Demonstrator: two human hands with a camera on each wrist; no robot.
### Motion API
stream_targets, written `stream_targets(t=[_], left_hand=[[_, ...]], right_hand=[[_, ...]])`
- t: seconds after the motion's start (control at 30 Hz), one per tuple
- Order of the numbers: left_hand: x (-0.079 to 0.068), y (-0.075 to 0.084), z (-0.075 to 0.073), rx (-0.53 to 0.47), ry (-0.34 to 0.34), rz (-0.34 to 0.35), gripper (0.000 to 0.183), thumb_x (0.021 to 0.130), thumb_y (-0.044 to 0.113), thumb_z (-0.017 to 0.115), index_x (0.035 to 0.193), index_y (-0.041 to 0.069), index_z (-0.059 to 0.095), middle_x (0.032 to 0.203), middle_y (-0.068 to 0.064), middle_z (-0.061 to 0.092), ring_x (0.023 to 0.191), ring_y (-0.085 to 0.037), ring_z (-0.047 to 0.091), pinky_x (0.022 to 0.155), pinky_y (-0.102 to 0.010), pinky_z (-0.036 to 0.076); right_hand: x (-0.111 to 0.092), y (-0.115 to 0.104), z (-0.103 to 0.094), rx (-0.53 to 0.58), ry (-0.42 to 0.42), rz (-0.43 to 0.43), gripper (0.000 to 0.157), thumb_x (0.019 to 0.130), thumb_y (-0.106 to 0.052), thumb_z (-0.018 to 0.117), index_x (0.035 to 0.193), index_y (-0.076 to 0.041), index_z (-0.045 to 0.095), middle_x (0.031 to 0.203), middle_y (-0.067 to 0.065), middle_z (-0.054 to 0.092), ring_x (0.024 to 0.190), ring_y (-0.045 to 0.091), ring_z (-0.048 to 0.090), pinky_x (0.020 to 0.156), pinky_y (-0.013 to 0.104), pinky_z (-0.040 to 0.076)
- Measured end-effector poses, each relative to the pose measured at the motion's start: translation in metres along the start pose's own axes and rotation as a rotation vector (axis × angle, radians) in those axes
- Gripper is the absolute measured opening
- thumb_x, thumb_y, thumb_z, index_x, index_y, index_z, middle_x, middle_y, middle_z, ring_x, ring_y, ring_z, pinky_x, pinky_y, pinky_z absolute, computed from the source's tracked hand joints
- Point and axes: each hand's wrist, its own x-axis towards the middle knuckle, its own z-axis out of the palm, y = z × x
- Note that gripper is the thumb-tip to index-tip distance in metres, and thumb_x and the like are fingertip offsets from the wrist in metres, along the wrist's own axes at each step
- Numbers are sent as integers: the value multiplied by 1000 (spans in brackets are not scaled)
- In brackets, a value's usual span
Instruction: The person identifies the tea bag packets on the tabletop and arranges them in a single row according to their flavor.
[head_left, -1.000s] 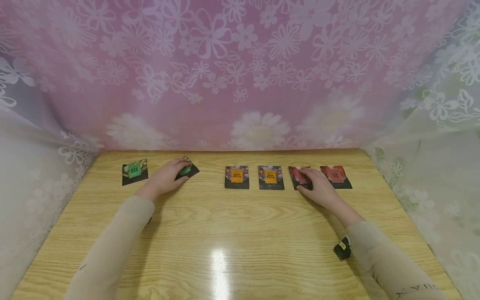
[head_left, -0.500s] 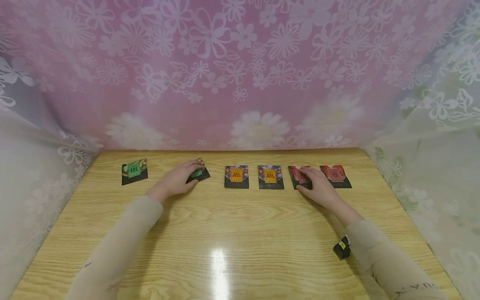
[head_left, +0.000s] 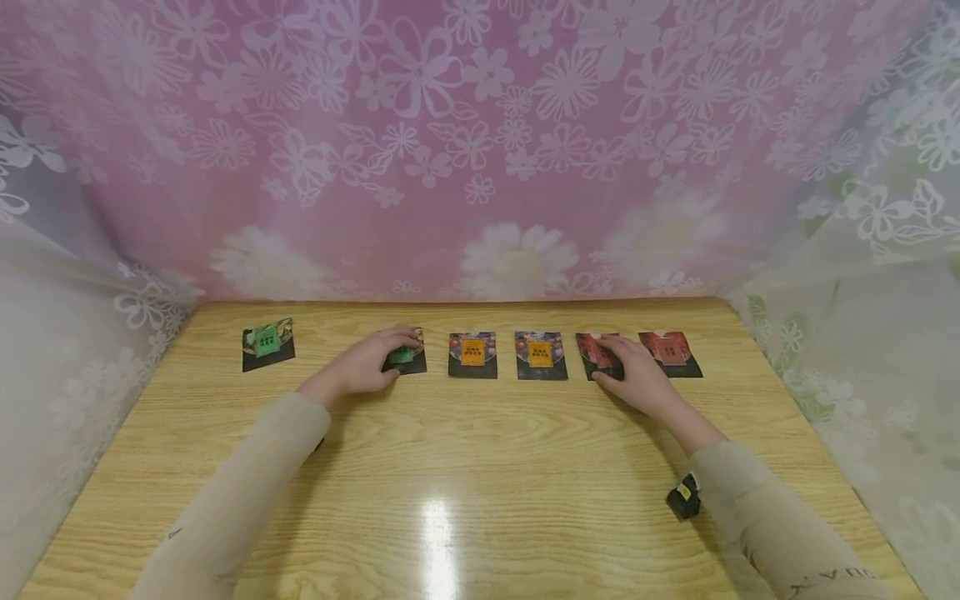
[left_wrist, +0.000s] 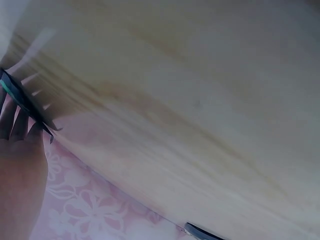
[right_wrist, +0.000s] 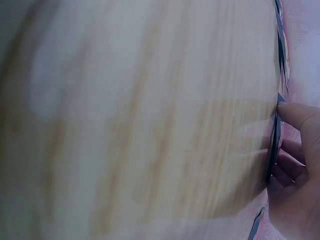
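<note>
Near the table's far edge, my left hand (head_left: 365,364) grips a black sachet with a green label (head_left: 417,360), fingers over its top and thumb at its near edge. In the left wrist view, that sachet (left_wrist: 24,102) shows edge-on against the fingers. My right hand (head_left: 643,377) holds a black-and-red sachet (head_left: 588,350) lying on the table, its right part covered by the fingers. In the right wrist view, the thumb and curled fingers are at the edges of this sachet (right_wrist: 274,145).
Two orange-labelled sachets (head_left: 472,356) (head_left: 541,356) lie between the hands. Another red sachet (head_left: 671,354) is right of the right hand, another green one (head_left: 267,343) at far left. A small black object (head_left: 683,497) sits by the right sleeve. A pink floral curtain (head_left: 480,167) hangs behind the table.
My left hand has slid the green sachet rightward, toward the orange ones, and turned it from slanted to nearly straight. The right hand has stayed on the red sachet.
</note>
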Motion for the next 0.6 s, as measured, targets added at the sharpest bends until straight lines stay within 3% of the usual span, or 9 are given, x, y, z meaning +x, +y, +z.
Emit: stream_targets(t=[0.2,0.43,0.6], left_hand=[[0,1,1,-3,8,4,51,98,-1,65,148,-1,58,165,-22,45,155,-46,38,126,-64,36],[-5,1,-5,-20,90,-49,57,100,12,72,153,0,54,164,-23,46,152,-46,43,125,-64,38],[-7,0,-8,24,68,-59,62,101,20,75,155,-1,52,162,-24,48,151,-46,45,126,-63,38]], right_hand=[[0,-1,0,0,-8,4,67,102,-22,73,159,1,45,165,28,41,153,54,33,122,74,32],[0,-2,0,-3,-7,5,67,102,-22,73,158,1,45,164,29,41,152,54,34,122,74,32],[0,-3,-1,-2,-7,7,67,102,-21,73,158,2,45,165,29,41,152,54,34,122,74,32]])
